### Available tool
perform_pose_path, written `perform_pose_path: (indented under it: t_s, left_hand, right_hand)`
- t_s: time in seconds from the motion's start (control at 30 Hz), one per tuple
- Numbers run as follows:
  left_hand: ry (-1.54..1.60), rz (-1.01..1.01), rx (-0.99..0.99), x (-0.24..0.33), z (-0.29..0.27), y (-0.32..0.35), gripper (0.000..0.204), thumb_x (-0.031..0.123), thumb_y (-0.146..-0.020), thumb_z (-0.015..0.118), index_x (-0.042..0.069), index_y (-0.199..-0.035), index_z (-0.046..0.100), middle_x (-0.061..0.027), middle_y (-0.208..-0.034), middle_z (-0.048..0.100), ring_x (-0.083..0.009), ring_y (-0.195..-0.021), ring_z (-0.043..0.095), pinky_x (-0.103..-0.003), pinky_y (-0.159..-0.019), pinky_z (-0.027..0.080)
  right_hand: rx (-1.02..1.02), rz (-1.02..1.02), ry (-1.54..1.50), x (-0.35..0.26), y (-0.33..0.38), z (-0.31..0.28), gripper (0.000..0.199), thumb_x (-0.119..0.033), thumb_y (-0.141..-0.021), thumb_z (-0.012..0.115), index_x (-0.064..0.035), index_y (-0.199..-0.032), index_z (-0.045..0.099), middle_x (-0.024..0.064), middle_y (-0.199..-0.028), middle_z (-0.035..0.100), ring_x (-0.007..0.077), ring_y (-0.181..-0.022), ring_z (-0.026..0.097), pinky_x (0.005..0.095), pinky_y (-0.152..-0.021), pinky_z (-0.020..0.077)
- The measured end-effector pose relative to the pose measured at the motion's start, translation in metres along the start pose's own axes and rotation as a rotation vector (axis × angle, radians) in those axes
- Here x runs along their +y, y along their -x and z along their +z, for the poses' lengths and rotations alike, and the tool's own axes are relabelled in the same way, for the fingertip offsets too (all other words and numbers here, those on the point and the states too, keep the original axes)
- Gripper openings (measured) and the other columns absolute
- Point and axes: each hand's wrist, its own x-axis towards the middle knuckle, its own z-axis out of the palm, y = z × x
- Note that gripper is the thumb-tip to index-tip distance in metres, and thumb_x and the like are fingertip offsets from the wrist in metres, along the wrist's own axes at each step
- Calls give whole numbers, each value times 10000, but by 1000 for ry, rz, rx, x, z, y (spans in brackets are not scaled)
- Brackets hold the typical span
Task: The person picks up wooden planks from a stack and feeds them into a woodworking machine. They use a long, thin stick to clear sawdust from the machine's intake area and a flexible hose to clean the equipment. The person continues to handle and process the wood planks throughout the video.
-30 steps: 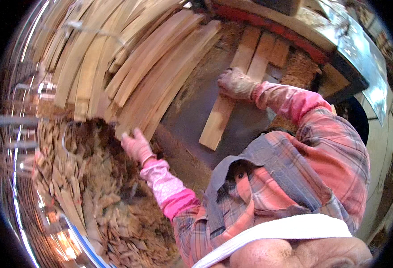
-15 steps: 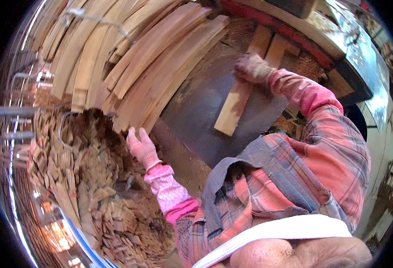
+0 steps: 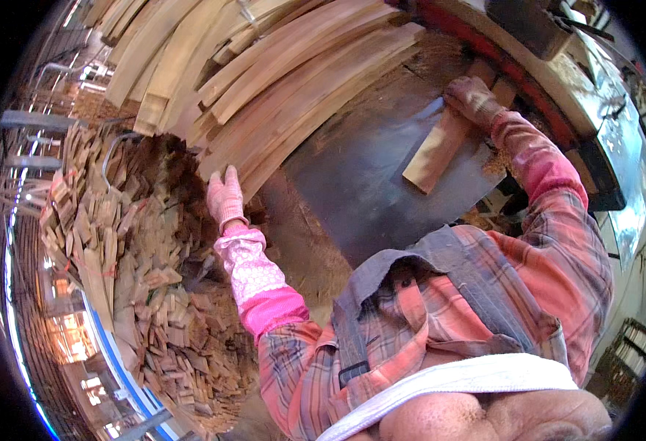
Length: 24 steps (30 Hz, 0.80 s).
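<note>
My right hand (image 3: 471,97), in a worn glove, presses down on a short wooden board (image 3: 440,151) that lies on a dark metal saw table (image 3: 360,184) and points toward the red machine frame (image 3: 485,51). My left hand (image 3: 225,195), in a pink glove, rests with fingers spread on the near ends of a stack of long wooden planks (image 3: 286,81) at the table's left side. Pink sleeve guards cover both of my forearms.
A big heap of small wood offcuts (image 3: 128,294) fills the lower left. Sawdust (image 3: 301,242) covers the table's near edge. A grey machine housing (image 3: 617,140) runs along the right. Metal railings (image 3: 36,132) stand at far left.
My right hand has pushed the short board farther away toward the red frame. My left hand has stayed on the plank ends while my view shifted.
</note>
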Motion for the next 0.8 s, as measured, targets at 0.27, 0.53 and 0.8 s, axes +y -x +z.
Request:
perform_pose_path:
  t_s: [0.27,0.53,0.8]
  left_hand:
    - [-241,-222,-20,14,2,1,737,578,-908,616,-46,-1299,590,-301,-1287,624,-461,-1198,602,-509,-1027,472]
    - [-180,-81,-30,27,10,19,636,517,-908,637,-32,-1227,638,-280,-1290,630,-433,-1199,606,-480,-1019,479]
    - [-3,33,42,-17,40,130,599,458,-917,663,46,-1346,596,-244,-1275,651,-407,-1181,618,-456,-994,489]
  right_hand:
    - [424,391,-537,-11,-112,-38,538,-368,-948,598,-78,-1399,560,207,-1382,591,368,-1280,562,421,-1083,440]
    - [203,553,-840,6,-169,-43,540,-467,-899,610,-120,-1311,658,156,-1240,697,320,-1199,640,439,-999,501]
    - [189,642,-569,7,-60,-32,539,-485,-899,613,-92,-1264,670,168,-1252,681,355,-1200,625,430,-1028,472]
